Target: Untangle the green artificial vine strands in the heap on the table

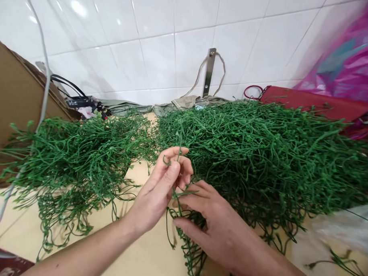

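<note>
My left hand is closed in the middle of the view, its thumb and fingers pinching a thin green plastic stem. A small curl of green shows by the index finger. Below, the stem's lower part runs down beside my right hand. The right thumb and index finger stand apart around that part, and the index fingertip seems to touch it. Under the right hand hang more green stems. Behind both hands lies a big heap of green plastic stems, with its right fingers partly curled out of sight.
A smaller pile of stems lies left on the pale tabletop. A cardboard box and white cable stand at far left. Along the tiled wall are a floral bag, a red pouch and a pink plastic bag.
</note>
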A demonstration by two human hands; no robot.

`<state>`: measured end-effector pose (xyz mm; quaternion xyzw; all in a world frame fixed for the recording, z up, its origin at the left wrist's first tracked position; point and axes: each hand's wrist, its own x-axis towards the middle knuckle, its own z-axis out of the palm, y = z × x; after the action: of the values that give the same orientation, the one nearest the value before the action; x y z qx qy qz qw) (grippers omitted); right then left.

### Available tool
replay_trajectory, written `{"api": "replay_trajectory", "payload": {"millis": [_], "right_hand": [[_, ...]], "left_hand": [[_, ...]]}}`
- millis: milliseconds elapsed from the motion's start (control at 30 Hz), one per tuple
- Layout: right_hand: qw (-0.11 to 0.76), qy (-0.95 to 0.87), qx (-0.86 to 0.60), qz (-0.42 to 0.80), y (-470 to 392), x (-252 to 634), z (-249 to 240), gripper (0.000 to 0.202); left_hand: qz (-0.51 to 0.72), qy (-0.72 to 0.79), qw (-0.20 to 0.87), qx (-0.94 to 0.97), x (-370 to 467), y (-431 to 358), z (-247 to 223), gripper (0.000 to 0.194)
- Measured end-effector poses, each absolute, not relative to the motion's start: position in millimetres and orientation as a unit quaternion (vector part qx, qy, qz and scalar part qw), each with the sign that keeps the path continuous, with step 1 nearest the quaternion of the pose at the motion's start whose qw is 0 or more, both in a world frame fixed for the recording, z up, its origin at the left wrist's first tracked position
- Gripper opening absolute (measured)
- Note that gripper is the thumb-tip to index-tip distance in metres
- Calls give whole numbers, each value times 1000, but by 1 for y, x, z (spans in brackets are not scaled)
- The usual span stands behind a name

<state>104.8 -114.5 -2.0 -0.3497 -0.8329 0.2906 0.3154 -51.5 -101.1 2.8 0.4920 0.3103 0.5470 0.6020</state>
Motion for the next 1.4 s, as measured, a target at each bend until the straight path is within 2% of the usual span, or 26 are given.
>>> {"api": "replay_trajectory", "payload": {"millis": [133, 200, 300, 400, 467, 567, 633, 767, 867, 967, 1067, 1167, 1400], "right_hand": [[364, -731, -434, 381, -109, 109, 1, 17], [403, -666, -474, 412, -105, 116, 6, 21], [453, -607, -499, 421, -102, 125, 15, 25], [474, -587, -493, 435, -103, 128, 21, 26], [463, -593, -470, 462, -104, 127, 22, 32], [469, -594, -442, 482, -104, 129, 21, 32], [495, -584, -439, 470, -103, 132, 18, 31], [513, -615, -447, 398, -102, 139, 17, 26], [503, -642, -480, 323, -103, 142, 20, 24], [482, -653, -495, 311, -102, 141, 20, 26], [445, -659, -472, 380, -100, 135, 16, 27], [419, -666, -460, 412, -99, 130, 11, 18], [404, -691, -514, 310, -98, 134, 6, 19]], "left_hand": [[550, 412, 461, 561, -59, -102, -1, 41], [573, 456, 359, 578, -63, -105, 1, 38], [576, 425, 200, 669, -62, -112, 7, 23], [478, 393, 139, 773, -56, -117, 7, 33], [431, 404, 167, 790, -53, -116, 3, 34], [438, 415, 260, 753, -51, -113, 1, 19], [447, 430, 344, 705, -50, -112, 2, 15], [461, 444, 518, 567, -49, -107, 7, 29], [463, 429, 601, 490, -48, -102, 5, 44], [448, 416, 637, 469, -48, -99, 2, 46], [435, 412, 647, 472, -48, -99, 3, 44], [425, 405, 639, 497, -47, -101, 3, 41], [415, 424, 645, 481, -55, -101, -5, 36]]}}
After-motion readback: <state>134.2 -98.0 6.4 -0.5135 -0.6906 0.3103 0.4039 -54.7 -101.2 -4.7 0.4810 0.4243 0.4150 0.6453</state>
